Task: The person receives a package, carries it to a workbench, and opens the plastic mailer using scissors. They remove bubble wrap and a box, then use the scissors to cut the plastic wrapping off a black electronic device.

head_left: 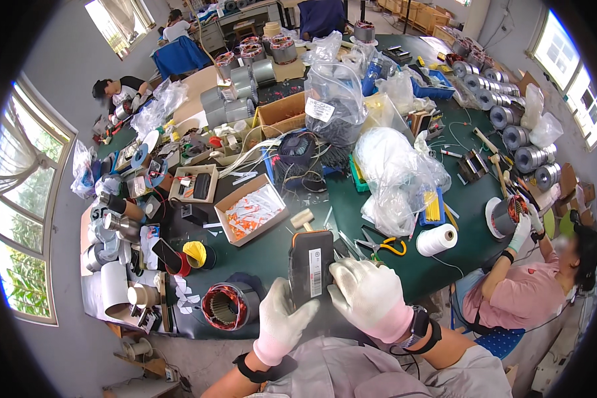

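A black, flat-sided case (301,262) with orange edging and a white label stands upright before me, at the table's near edge. My left hand (282,324), in a white glove, grips its lower left side, with the thumb in front and some fingers hidden behind. Gloved too, my right hand (373,300) closes its curled fingers on the case's right edge. Left of the case sits a motor stator (231,306) with red-brown windings. Just beyond the case lies a pale-headed mallet (302,219). Yellow-handled scissors (385,246) rest beyond my right hand.
A carton of white and orange strips (276,219) stands ahead-left. A white thread spool (437,240) lies to the right. Plastic bags (395,176) are heaped mid-table. A co-worker (527,292) handles another stator (509,215) at the right. Several metal cylinders (504,117) line the far right.
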A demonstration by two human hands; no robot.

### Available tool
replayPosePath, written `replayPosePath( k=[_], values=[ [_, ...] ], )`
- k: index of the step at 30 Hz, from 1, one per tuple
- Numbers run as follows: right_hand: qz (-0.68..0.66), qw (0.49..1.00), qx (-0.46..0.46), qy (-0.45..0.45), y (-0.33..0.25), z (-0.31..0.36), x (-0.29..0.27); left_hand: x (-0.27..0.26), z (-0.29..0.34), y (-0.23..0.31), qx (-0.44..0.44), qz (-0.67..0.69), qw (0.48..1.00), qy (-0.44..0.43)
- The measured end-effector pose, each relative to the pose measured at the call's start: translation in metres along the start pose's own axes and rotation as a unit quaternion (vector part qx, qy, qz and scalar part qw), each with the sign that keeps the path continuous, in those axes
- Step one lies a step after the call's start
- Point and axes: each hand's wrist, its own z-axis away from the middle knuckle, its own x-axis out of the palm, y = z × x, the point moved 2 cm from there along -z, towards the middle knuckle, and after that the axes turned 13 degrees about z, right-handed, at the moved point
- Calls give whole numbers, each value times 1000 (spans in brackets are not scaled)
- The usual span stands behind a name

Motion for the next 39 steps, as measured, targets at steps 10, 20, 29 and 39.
replayPosePath(
  k=[10,20,29,39],
  values=[
    [-24,1000,18,7,1,3,2,1,2,8,-8,-7,1000,3],
    [-147,988,44,3,4,2,-6,-3,2,3,31,-56,998,-9],
    [-211,963,165,33,-5,9,12,8,7,13,69,-87,994,-19],
    [-265,942,201,48,-8,7,17,7,8,9,122,-113,986,-10]
  ],
)
